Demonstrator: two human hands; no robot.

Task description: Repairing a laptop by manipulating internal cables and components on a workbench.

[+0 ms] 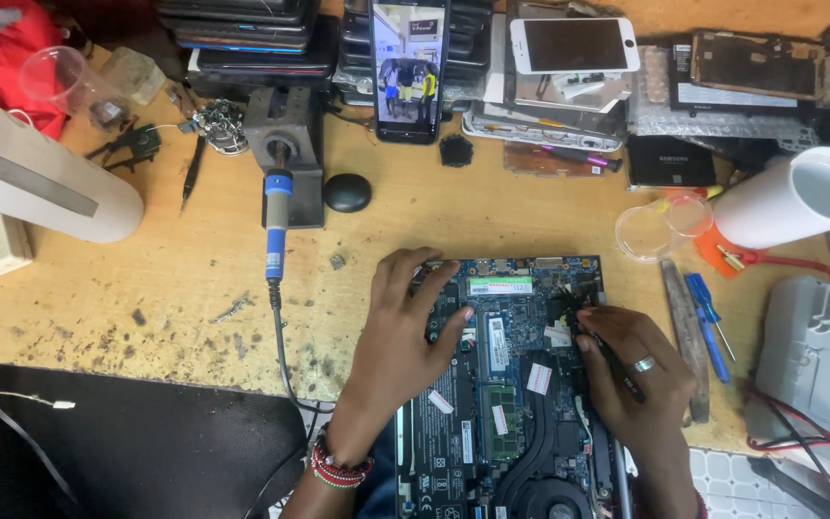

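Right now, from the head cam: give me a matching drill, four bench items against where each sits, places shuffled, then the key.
Things
1. soldering iron
2. blue screwdriver
3. white tube
4. lit phone

Places
A. far right, lying on its side
B. propped at the back of the bench, screen on
C. left of the open laptop board, blue handle in a metal stand
D. flat on the bench, right of the right hand

Pairs: 1-C, 2-D, 3-A, 4-B
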